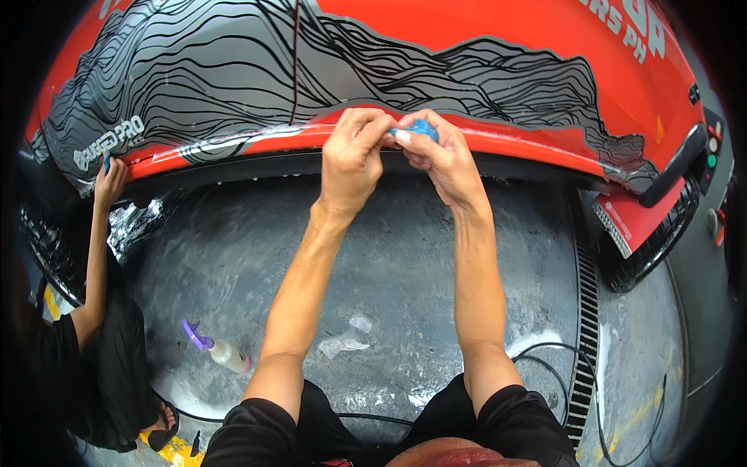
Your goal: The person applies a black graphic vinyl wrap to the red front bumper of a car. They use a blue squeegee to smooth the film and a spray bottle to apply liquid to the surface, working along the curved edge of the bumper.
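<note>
At upper centre, a blue pad is gripped by the right hand against a red car panel; the left hand's fingers are pinched narrow on the panel's edge.

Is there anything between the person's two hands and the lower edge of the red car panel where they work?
Nothing visible stands between. The left hand already presses on the panel's lower edge, and the right hand holds a small blue tool against the same edge. The spray bottle lies apart on the floor.
</note>
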Tool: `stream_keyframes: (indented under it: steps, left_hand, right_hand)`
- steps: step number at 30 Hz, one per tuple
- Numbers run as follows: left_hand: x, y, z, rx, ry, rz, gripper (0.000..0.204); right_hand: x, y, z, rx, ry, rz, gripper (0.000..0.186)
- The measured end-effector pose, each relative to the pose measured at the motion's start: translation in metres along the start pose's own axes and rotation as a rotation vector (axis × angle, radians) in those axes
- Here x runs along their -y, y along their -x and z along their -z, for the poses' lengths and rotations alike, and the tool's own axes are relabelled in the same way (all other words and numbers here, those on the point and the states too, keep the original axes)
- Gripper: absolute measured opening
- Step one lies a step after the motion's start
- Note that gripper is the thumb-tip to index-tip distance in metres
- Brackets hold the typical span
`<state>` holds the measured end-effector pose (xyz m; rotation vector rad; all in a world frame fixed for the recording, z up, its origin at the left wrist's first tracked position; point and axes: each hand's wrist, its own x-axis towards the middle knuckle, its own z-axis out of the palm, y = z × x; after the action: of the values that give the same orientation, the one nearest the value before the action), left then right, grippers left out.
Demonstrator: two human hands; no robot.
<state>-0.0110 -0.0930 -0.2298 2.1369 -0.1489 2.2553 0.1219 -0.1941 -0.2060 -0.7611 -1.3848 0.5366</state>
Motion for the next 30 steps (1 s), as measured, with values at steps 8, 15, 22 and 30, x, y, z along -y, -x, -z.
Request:
stream_keyframes:
  steps: [8, 15, 22, 30]
  left_hand:
    - [0.003, -0.001, 0.005, -0.006, -0.008, -0.065, 0.036]
    - [0.004, -0.011, 0.020, 0.145, 0.080, 0.040, 0.040]
    - [0.010, -0.059, 0.115, 0.065, -0.090, -0.031, 0.029]
    - [0.002, 0.036, 0.377, 0.094, -0.382, 0.320, 0.040]
  right_hand:
    - [-0.003, -0.001, -0.003, -0.044, -0.027, 0.039, 0.014]
    - [-0.008, -0.001, -0.006, -0.154, 0.091, 0.152, 0.011]
    - [0.000, -0.011, 0.041, -0.573, 0.257, 0.450, 0.018]
    - [0.012, -0.022, 0.116, -0.491, 0.006, 0.478, 0.019]
